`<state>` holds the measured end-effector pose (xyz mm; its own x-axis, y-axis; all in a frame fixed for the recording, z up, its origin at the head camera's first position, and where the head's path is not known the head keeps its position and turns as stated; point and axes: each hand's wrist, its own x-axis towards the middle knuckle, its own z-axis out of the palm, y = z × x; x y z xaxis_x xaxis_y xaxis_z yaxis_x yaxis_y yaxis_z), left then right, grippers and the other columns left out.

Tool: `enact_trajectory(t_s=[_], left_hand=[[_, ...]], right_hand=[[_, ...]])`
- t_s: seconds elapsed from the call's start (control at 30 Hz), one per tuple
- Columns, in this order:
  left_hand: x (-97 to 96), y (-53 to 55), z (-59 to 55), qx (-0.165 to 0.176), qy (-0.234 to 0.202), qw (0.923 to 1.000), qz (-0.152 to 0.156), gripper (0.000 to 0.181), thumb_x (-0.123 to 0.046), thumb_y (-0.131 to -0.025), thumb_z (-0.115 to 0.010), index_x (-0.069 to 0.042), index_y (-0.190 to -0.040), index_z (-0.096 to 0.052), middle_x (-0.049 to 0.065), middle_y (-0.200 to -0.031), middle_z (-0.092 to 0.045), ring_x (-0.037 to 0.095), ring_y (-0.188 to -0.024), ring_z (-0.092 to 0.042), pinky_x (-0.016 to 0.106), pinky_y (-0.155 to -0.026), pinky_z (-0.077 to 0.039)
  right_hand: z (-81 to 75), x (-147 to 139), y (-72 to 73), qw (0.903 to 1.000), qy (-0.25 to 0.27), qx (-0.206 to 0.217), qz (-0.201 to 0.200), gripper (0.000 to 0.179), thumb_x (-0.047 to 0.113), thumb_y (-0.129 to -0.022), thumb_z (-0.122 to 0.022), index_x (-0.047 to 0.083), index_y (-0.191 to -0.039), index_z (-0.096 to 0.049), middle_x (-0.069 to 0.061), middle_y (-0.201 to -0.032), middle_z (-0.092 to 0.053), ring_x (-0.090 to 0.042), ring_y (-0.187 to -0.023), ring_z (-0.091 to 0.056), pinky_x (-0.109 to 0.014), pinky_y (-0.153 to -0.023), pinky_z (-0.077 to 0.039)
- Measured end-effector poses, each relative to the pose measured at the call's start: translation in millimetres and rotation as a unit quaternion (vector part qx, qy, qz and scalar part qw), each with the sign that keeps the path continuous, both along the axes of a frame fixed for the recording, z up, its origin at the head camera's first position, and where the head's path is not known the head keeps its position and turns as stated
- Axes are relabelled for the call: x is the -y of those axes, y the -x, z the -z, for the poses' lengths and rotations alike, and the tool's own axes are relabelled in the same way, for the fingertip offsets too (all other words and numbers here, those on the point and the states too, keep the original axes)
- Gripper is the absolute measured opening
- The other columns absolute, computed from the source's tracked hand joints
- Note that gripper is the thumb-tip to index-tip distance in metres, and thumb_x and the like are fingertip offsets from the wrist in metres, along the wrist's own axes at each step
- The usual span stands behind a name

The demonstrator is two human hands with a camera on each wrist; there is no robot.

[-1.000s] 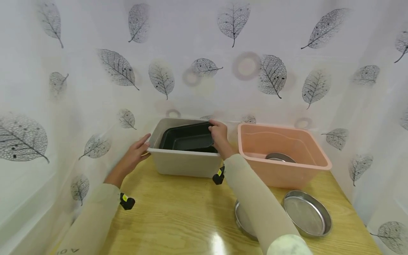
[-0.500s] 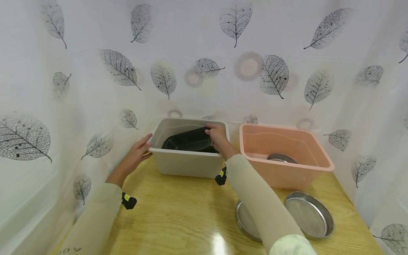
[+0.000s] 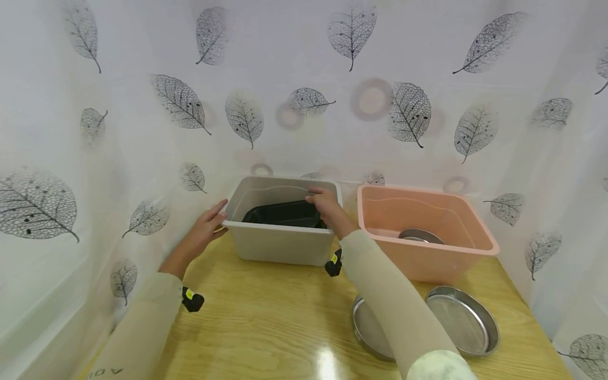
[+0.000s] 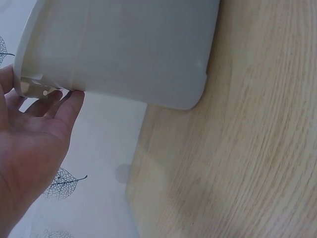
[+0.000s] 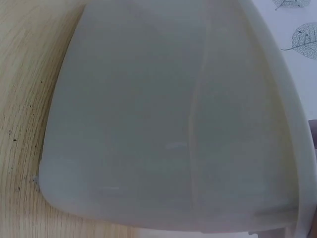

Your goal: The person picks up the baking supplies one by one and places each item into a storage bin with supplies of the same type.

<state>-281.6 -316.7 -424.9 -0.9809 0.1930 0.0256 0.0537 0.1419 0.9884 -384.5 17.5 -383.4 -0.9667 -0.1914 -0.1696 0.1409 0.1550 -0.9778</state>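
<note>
A black rectangular baking pan [image 3: 285, 214] lies inside the grey plastic tub [image 3: 280, 244], its lower part hidden by the tub's front wall. My right hand [image 3: 328, 207] reaches over the tub's right end, fingertips just above the pan's right side and apparently off it. My left hand [image 3: 205, 228] holds the tub's left end; the left wrist view shows fingers [image 4: 69, 111] hooked under the rim. In the right wrist view the tub's wall [image 5: 133, 119] fills most of the picture and hides nearly all of that hand.
To the right stands a pink plastic tub [image 3: 418, 253] with a round metal pan [image 3: 420, 235] inside. Two more round metal pans, one at the right [image 3: 463, 319] and one partly under my right sleeve [image 3: 372, 330], lie on the wooden table [image 3: 247, 316]. A leaf-print curtain [image 3: 304, 53] surrounds it.
The black baking pan, earlier tilted up with its right corner in my right hand, has sunk lower into the grey tub. That hand appears to have let go. My left hand stays on the rim.
</note>
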Motion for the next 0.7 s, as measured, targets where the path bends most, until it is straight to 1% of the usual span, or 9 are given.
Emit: enact_trajectory(t_s=[0.07, 0.13, 0.3, 0.43, 0.53, 0.57, 0.7], left_hand=[[0.6, -0.1, 0.2, 0.001, -0.002, 1.0, 0.0, 0.065, -0.034, -0.111, -0.037, -0.016, -0.164, -0.004, 0.023, -0.168, -0.002, 0.043, -0.151, -0.018, 0.056, -0.12, -0.023], [0.8, 0.2, 0.9, 0.0, -0.002, 1.0, 0.001, 0.064, -0.033, -0.111, -0.037, -0.017, -0.164, -0.004, 0.023, -0.168, -0.002, 0.043, -0.151, -0.017, 0.057, -0.12, -0.022], [0.2, 0.2, 2.3, -0.007, -0.006, 0.9999, 0.007, 0.067, -0.037, -0.11, -0.039, -0.016, -0.164, -0.004, 0.024, -0.167, -0.004, 0.044, -0.151, -0.018, 0.058, -0.12, -0.022], [0.9, -0.7, 3.1, -0.02, -0.01, 0.9997, 0.011, 0.07, -0.041, -0.109, -0.042, -0.015, -0.164, -0.007, 0.028, -0.166, -0.004, 0.047, -0.149, -0.019, 0.057, -0.119, -0.026], [1.3, -0.4, 3.8, -0.027, -0.015, 0.9994, 0.014, 0.071, -0.042, -0.108, -0.042, -0.014, -0.163, -0.007, 0.03, -0.165, -0.003, 0.048, -0.148, -0.019, 0.057, -0.119, -0.026], [1.2, -0.4, 3.8, -0.025, -0.019, 0.9994, 0.012, 0.071, -0.042, -0.108, -0.043, -0.014, -0.163, -0.007, 0.03, -0.165, -0.003, 0.047, -0.148, -0.019, 0.057, -0.119, -0.026], [0.1, -0.9, 2.7, -0.013, -0.022, 0.9997, 0.003, 0.068, -0.038, -0.11, -0.04, -0.014, -0.163, -0.005, 0.026, -0.166, -0.005, 0.046, -0.149, -0.019, 0.058, -0.12, -0.023]], right_hand=[[-0.7, -0.5, -0.6, 0.9999, 0.013, 0.006, -0.006, 0.051, 0.007, -0.1, -0.057, 0.004, -0.15, -0.047, -0.018, -0.156, -0.041, -0.036, -0.143, -0.04, -0.052, -0.12, -0.033], [-1.5, -0.7, -1.2, 0.9998, 0.016, 0.0, -0.009, 0.051, 0.007, -0.1, -0.057, 0.002, -0.15, -0.046, -0.018, -0.157, -0.04, -0.036, -0.144, -0.039, -0.05, -0.121, -0.033], [-2.1, -2.9, -1.3, 0.9996, 0.017, -0.011, -0.018, 0.053, 0.008, -0.1, -0.06, 0.003, -0.151, -0.045, -0.016, -0.162, -0.033, -0.035, -0.149, -0.03, -0.048, -0.124, -0.027], [-3.2, -4.3, -2.7, 0.9992, 0.018, -0.021, -0.03, 0.056, 0.009, -0.099, -0.061, 0.003, -0.152, -0.044, -0.018, -0.16, -0.036, -0.035, -0.151, -0.028, -0.049, -0.126, -0.022], [-3.9, -5.0, -2.8, 0.9986, 0.021, -0.032, -0.037, 0.056, 0.009, -0.099, -0.062, 0.002, -0.151, -0.044, -0.021, -0.157, -0.04, -0.035, -0.149, -0.031, -0.049, -0.126, -0.02], [-4.0, -5.1, -2.7, 0.9985, 0.023, -0.033, -0.038, 0.055, 0.009, -0.099, -0.061, 0.002, -0.151, -0.044, -0.021, -0.156, -0.041, -0.035, -0.148, -0.032, -0.049, -0.126, -0.021], [-4.6, -4.1, -2.9, 0.9979, 0.026, -0.037, -0.047, 0.055, 0.008, -0.1, -0.06, 0.001, -0.151, -0.043, -0.022, -0.155, -0.041, -0.036, -0.144, -0.039, -0.051, -0.123, -0.027]])
